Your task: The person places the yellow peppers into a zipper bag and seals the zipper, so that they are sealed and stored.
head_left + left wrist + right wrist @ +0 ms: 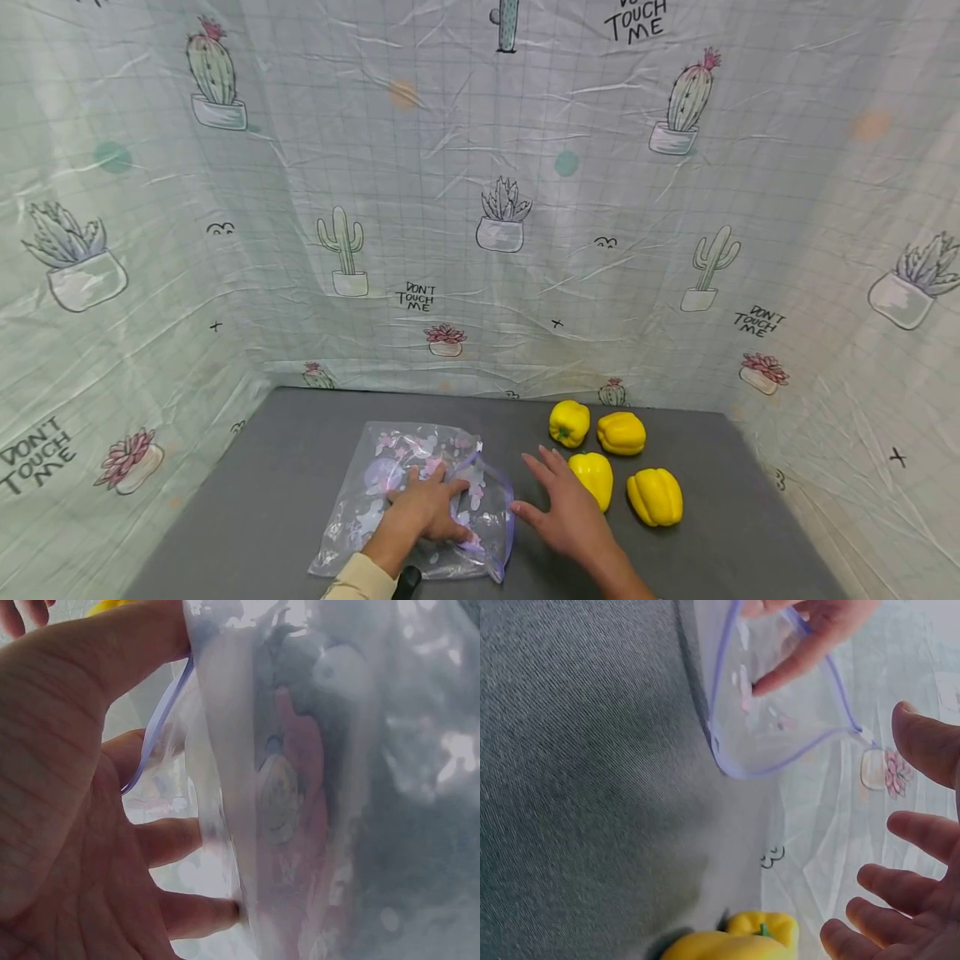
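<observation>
A clear plastic zipper bag (352,508) with pink and white prints lies on the grey table, its purple-edged mouth (512,508) gaping to the right. My left hand (429,507) grips the bag's upper film near that mouth, thumb and fingers spread apart. In the left wrist view the film (300,787) runs against the thumb and fingertips. My right hand (570,512) is held right of the mouth, fingers extended, holding nothing. Just beyond it sits a yellow bell pepper (595,479), partly covered by the hand in the head view.
More yellow bell peppers lie on the right: one at the back (569,423), one beside it (622,433) and one nearer the front (656,497). A cactus-printed sheet (450,250) hangs around the grey table (255,492) at the back and sides.
</observation>
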`<state>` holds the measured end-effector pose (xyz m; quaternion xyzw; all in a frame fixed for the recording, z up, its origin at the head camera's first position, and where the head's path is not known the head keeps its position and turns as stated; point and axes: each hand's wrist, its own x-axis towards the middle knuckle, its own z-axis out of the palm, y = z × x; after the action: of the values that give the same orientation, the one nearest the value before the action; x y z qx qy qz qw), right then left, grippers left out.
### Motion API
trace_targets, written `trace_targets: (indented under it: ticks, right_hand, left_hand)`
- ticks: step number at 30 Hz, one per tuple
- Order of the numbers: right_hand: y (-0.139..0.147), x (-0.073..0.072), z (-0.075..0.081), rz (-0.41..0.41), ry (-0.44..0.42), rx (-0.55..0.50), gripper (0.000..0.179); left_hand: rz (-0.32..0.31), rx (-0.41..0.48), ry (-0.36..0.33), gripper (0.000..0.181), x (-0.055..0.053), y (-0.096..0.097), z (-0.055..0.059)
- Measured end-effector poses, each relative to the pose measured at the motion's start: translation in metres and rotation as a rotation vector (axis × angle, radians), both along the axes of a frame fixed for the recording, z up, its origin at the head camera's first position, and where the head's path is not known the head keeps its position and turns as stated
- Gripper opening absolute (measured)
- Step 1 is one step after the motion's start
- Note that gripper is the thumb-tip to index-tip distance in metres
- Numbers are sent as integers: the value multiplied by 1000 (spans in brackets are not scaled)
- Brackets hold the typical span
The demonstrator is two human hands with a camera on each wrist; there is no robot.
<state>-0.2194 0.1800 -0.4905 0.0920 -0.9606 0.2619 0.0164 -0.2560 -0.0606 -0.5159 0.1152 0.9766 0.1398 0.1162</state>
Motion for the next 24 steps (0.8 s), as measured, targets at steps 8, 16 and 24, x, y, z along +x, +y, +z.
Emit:
trace_targets:
  ticks: [8, 16, 24]
  right_hand:
    - [7, 2, 6, -85, -6, -33, 76]
    - [22, 1, 8, -147, 23, -57, 77]
    - [38, 1, 11, -193, 7, -78, 79]
  left_hand:
    - [-3, -8, 6, 84, -1, -1, -3]
    - [-3, -8, -4, 85, -2, 0, -1]
    - [2, -10, -9, 84, -1, 1, 0]
